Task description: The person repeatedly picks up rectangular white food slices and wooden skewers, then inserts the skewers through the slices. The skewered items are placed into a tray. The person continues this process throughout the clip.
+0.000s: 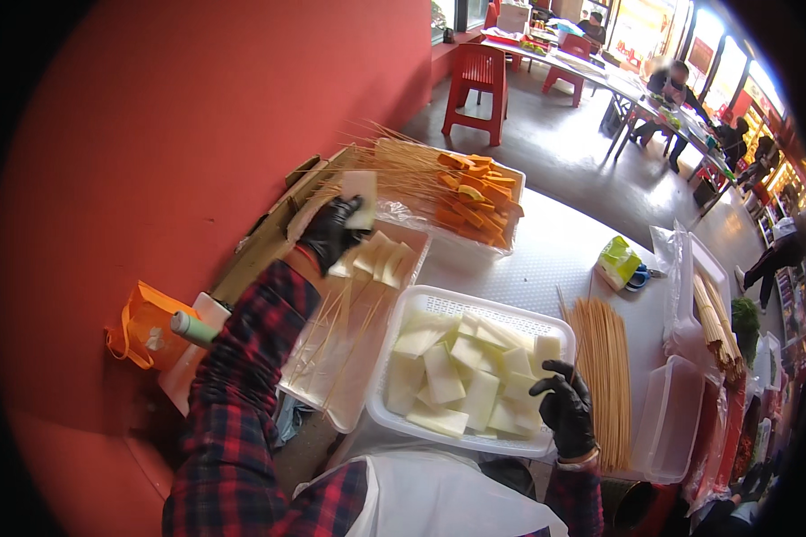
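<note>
My left hand (332, 231), in a black glove, grips a pale, flat slice of melon-like vegetable (360, 191) above the left tray. Below it, more pale slices on bamboo skewers (379, 258) lie in that plastic-lined tray (309, 369). My right hand (567, 409), gloved too, is raised over the right rim of a white perforated basket (383, 376). Its thumb and index finger are bent towards the basket; a thin stick rises near the fingers, but whether they hold it is unclear. Loose pale-green slices (477, 396) fill the basket. Right of that hand lies a thick bundle of bamboo skewers (604, 389).
A farther tray holds skewered orange pieces (480, 201). Blue-handled scissors (638, 276) lie by a green packet (619, 258). Clear plastic containers (668, 416) stand at right. A red wall (208, 134) bounds the left. Other people sit at a long table beyond.
</note>
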The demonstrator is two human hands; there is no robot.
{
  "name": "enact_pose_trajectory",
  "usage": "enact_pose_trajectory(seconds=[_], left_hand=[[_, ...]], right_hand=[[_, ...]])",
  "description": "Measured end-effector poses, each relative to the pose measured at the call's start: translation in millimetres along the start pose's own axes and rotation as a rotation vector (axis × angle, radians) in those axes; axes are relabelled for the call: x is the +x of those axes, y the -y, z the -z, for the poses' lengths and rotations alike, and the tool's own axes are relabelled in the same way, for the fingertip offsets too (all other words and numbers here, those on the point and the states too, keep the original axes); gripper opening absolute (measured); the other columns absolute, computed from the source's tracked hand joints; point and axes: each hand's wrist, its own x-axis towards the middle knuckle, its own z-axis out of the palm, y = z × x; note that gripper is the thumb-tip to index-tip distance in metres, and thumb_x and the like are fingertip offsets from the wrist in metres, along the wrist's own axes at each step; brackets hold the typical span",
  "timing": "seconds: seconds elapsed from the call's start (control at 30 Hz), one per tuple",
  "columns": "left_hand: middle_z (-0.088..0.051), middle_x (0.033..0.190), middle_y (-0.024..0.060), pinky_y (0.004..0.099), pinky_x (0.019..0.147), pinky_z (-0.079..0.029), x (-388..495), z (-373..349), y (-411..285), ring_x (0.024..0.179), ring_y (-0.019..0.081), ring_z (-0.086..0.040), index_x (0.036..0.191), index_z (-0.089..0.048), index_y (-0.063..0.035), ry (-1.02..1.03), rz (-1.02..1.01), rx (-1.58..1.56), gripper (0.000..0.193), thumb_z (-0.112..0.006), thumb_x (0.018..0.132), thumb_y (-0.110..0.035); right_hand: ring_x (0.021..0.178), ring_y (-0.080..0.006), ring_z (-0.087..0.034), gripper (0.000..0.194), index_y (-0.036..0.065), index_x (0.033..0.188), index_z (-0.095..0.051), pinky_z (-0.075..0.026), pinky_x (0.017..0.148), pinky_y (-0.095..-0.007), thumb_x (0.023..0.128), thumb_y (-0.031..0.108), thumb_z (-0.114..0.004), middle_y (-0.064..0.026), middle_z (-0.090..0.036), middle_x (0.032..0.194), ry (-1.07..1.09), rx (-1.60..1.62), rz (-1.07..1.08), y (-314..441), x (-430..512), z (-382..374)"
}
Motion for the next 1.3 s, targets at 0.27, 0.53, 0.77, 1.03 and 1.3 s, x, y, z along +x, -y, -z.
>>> enact_pose_trajectory(seconds=[0.27, 0.53, 0.77, 1.03, 1.3], left_hand=[[-0.057, 0.073, 0.0142, 0.0350, 0.034, -0.044, 55, 107, 40, 0.043, 0.0261, -0.058, 0.101, -0.048, 0.0000, -0.277, 0.103, 0.823, 0.027, -0.055, 0.083, -0.019], [-0.056, 0.098, 0.0139, 0.0409, 0.074, -0.046, 45, 90, 75, 0.092, 0.0311, -0.053, 0.089, -0.062, -0.0090, -0.437, -0.496, 1.908, 0.028, -0.064, 0.067, -0.024], [-0.060, 0.088, 0.0128, 0.0336, 0.079, -0.044, -32, -36, 73, 0.085, 0.0272, -0.056, 0.093, -0.060, -0.0032, 0.388, -0.847, 1.001, 0.019, -0.050, 0.077, 0.000], [-0.052, 0.083, 0.0080, 0.0341, 0.067, -0.043, -124, -102, 93, 0.075, 0.0245, -0.053, 0.084, -0.056, -0.0074, 1.214, -1.101, 1.402, 0.016, -0.052, 0.069, -0.010], [-0.044, 0.070, 0.0060, 0.0343, 0.059, -0.041, -110, -103, 96, 0.067, 0.0224, -0.050, 0.073, -0.051, -0.0107, 1.134, -1.156, 1.397, 0.006, -0.054, 0.068, -0.012]], right_hand=[[0.035, -0.0025, -0.034, 0.027, 0.003, 0.114, -0.047, -0.022, 0.033, -0.0176, 0.090, 0.016, -0.045, -0.0050, -0.058, 0.067, -0.059, -0.062, 0.081, -32, -6, 4], [0.046, -0.0029, -0.039, 0.029, -0.001, 0.114, -0.052, -0.031, 0.043, -0.0170, 0.091, 0.015, -0.045, 0.0007, -0.053, 0.063, -0.151, -0.196, 0.205, -50, -2, -1], [0.045, -0.0019, -0.039, 0.025, 0.002, 0.108, -0.055, -0.030, 0.041, -0.0162, 0.086, 0.007, -0.044, -0.0017, -0.057, 0.065, -0.136, -0.159, 0.153, -50, -2, -1], [0.043, -0.0005, -0.036, 0.026, 0.003, 0.113, -0.051, -0.029, 0.039, -0.0160, 0.089, 0.009, -0.043, -0.0004, -0.056, 0.063, -0.066, -0.085, 0.072, -41, -4, -9], [0.054, -0.0024, -0.045, 0.016, 0.001, 0.096, -0.058, -0.036, 0.046, -0.0170, 0.081, 0.003, -0.053, -0.0029, -0.061, 0.079, -0.004, -0.013, 0.065, -61, -3, -16]])
